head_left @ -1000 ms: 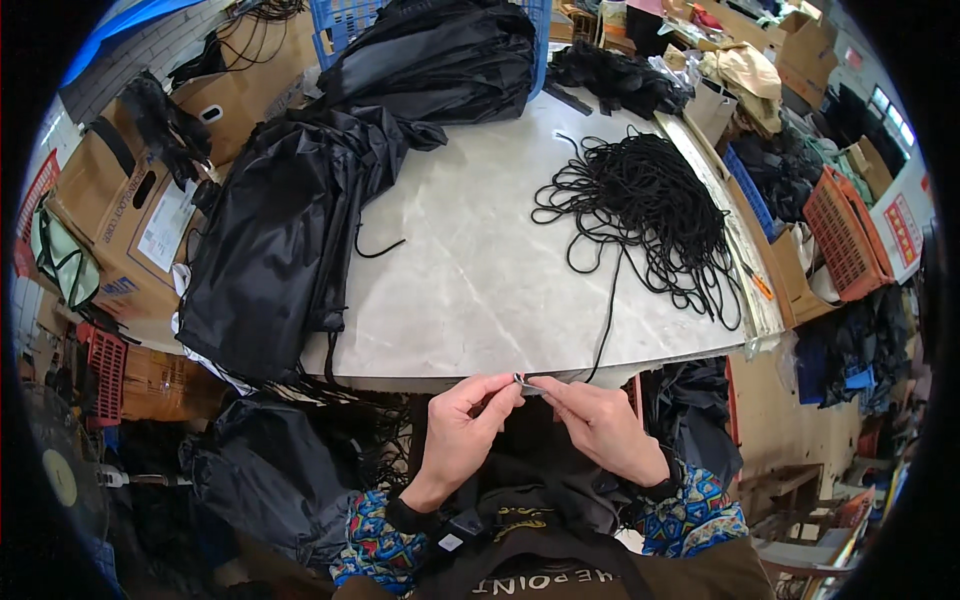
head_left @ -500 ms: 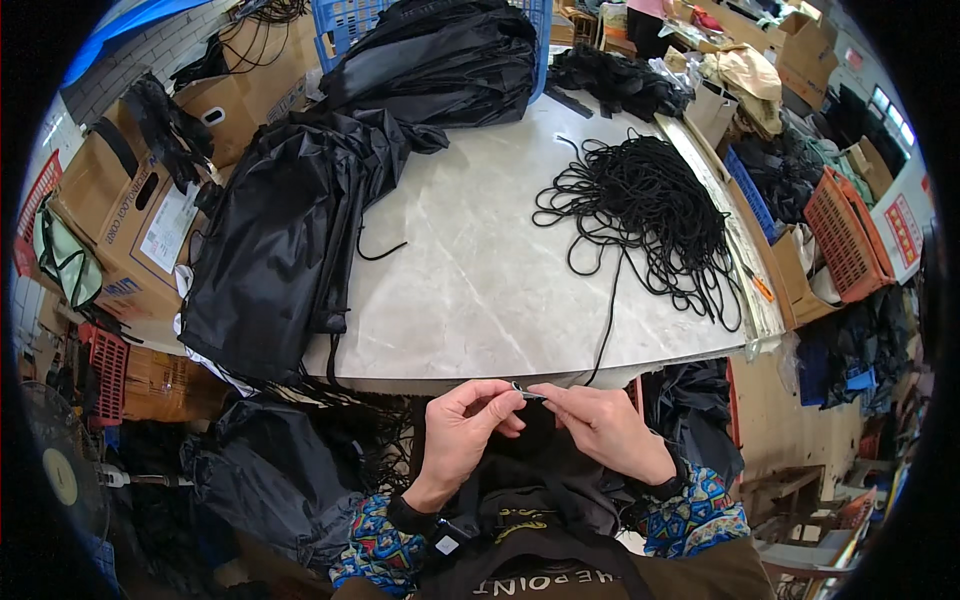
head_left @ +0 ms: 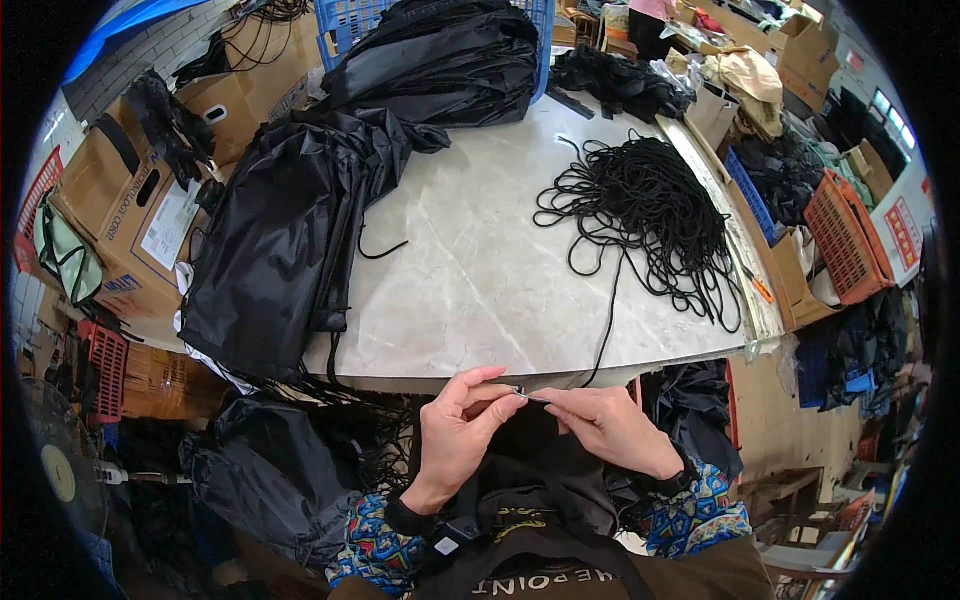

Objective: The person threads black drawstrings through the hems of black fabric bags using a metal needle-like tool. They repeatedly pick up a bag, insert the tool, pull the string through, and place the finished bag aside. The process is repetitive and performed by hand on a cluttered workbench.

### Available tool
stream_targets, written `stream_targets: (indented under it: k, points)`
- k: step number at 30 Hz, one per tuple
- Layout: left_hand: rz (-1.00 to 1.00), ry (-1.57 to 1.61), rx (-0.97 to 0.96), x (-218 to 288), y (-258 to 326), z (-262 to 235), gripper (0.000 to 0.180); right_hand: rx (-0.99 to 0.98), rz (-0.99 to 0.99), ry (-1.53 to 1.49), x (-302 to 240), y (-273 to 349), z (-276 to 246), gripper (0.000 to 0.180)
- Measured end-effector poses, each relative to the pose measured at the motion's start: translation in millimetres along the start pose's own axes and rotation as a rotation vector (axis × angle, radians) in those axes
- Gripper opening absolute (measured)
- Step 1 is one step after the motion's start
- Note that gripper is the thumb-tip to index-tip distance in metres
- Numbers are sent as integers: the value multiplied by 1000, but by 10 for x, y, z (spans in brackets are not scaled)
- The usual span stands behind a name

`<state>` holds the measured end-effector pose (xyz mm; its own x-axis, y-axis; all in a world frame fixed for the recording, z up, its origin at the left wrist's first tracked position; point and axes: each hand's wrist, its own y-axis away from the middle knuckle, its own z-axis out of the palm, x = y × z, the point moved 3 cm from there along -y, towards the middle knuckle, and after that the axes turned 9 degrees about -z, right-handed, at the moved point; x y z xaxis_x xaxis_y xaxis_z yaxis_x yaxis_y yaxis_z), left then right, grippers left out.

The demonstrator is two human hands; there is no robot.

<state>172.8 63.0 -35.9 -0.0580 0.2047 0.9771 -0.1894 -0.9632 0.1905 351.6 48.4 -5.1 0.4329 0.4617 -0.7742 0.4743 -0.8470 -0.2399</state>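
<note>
In front of the table's near edge, my left hand (head_left: 461,430) pinches a tiny dark piece (head_left: 518,390) between thumb and fingertip, with its index finger lifted away. What kind of piece it is, I cannot make out. My right hand (head_left: 610,430) is closed on a thin, silvery metal tool (head_left: 536,398) whose tip meets the dark piece. A heap of black cord (head_left: 650,220) lies on the right of the table. One strand runs from it over the near edge, close to my right hand; its end is hidden.
Black fabric bags (head_left: 280,240) are stacked on the left of the pale table (head_left: 470,270). More black fabric fills a blue crate (head_left: 328,50) at the back. Cardboard boxes (head_left: 130,220) stand at left, an orange basket (head_left: 845,235) at right. Another person (head_left: 650,25) is far off.
My left index finger has lifted off the pinch, and the dark piece shows more. My right hand stays almost in place with the metal tool.
</note>
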Motion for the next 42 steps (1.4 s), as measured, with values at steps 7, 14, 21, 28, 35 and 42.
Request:
stream_targets:
  k: [7,14,21,28,35,42]
  points:
    - [-116,168,-111,-82,-33,7,28,-45,-108,287,2,29,27,34]
    - [-224,185,-152,110,-160,55,18,36,-181,325,-80,61,-4,25]
    - [291,-322,151,101,-1192,132,22,154,-473,204,-596,140,-417,6]
    - [101,-741,-8,-399,-2169,246,25,117,-173,-648,-316,-10,-668,26]
    - [622,-1356,789,321,-3349,-1156,55,360,172,130,605,202,-526,13]
    - [565,-1762,787,306,-3871,-1949,40,374,227,540,1143,160,-383,15]
